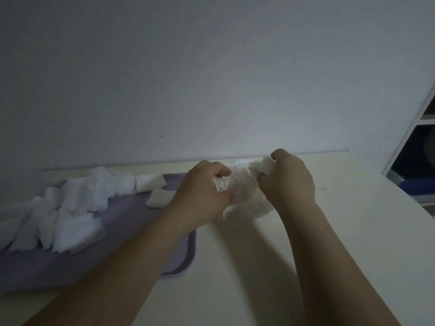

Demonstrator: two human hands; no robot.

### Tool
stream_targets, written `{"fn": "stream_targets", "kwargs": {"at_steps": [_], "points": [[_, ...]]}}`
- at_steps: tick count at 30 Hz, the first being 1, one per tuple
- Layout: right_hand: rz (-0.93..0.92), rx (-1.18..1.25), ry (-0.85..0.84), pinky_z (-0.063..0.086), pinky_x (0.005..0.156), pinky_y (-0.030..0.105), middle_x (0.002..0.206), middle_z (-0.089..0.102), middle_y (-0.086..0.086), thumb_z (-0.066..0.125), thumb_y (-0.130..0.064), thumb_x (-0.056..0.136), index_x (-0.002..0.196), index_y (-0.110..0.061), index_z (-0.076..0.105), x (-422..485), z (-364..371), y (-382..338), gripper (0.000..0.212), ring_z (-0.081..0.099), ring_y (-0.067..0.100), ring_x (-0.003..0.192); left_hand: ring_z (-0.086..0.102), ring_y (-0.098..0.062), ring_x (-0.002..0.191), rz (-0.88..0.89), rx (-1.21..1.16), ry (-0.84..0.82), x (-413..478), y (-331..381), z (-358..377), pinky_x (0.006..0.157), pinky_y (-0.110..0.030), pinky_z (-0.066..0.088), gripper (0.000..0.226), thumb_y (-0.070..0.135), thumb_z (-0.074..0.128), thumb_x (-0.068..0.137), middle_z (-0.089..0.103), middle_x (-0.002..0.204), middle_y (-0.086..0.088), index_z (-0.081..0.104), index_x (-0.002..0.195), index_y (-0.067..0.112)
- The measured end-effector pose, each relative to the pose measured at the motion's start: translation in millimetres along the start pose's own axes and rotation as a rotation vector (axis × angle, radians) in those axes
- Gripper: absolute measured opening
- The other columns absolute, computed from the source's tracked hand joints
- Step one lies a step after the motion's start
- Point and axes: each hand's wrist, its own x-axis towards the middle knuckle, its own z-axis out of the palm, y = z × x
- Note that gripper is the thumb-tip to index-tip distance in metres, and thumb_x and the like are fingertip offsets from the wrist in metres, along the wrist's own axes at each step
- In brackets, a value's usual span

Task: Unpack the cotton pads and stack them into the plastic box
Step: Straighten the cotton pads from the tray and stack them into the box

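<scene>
While both forearms are extended over the cream table (353,243), a purple tray (127,215) is noted at left, with loose cotton pads (70,208) heaped in a diagonal band. The left hand (200,198) and right hand (289,182) are curled, each gripping white pad bundles (240,175) just above the plastic box (254,211). The box's axis cannot be told.

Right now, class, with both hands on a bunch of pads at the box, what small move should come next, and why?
Probably lower the cotton pads and settle them flat in the plastic box: the left hand and right hand both grip them, rumpled, just above it, and a loose heap waits on the purple tray.
</scene>
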Motion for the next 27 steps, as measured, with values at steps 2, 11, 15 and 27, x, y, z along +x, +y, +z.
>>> {"fn": "stream_targets", "kwargs": {"at_steps": [2, 11, 15, 27], "points": [[0.044, 0.003, -0.052, 0.043, 0.071, 0.033, 0.094, 0.053, 0.004, 0.070, -0.036, 0.093, 0.107, -0.014, 0.056, -0.8, -0.4, -3.5, 0.029, 0.058, 0.032, 0.090, 0.055, 0.006, 0.082, 0.007, -0.005, 0.026, -1.3, -1.7, 1.0, 0.071, -0.001, 0.038, 0.034, 0.018, 0.081, 0.078, 0.053, 0.099, 0.018, 0.070, 0.107, 0.033], [-0.002, 0.011, -0.142, 0.065, 0.067, 0.045, 0.088, 0.075, 0.019, 0.064, -0.007, 0.083, 0.103, 0.004, 0.071, -4.5, -8.8, -7.4, 0.024, 0.072, 0.039, 0.076, 0.054, 0.006, 0.078, 0.042, 0.011, 0.074, -8.0, -9.8, 0.1, 0.070, -0.001, 0.036, 0.027, 0.020, 0.082, 0.081, 0.052, 0.090, 0.015, 0.073, 0.104, 0.028], [-0.003, -0.023, -0.030, 0.057, 0.072, 0.036, 0.098, 0.069, 0.008, 0.063, -0.008, 0.086, 0.104, -0.009, 0.071, -6.3, -3.6, -7.6, 0.020, 0.065, 0.031, 0.083, 0.055, 0.003, 0.079, 0.048, 0.017, 0.087, -6.1, -10.8, 2.2, 0.071, -0.002, 0.037, 0.025, 0.020, 0.080, 0.080, 0.054, 0.091, 0.013, 0.074, 0.103, 0.027], [-0.069, -0.017, -0.228, 0.051, 0.104, 0.044, 0.144, 0.044, 0.008, 0.056, -0.012, 0.086, 0.148, -0.024, 0.052, -15.3, -10.1, -16.5, 0.063, 0.047, 0.034, 0.133, 0.056, -0.001, 0.087, 0.074, 0.037, 0.146, -7.9, -12.8, 3.7, 0.079, -0.022, 0.048, 0.026, 0.026, 0.082, 0.079, 0.054, 0.105, 0.016, 0.073, 0.103, 0.031]]}}
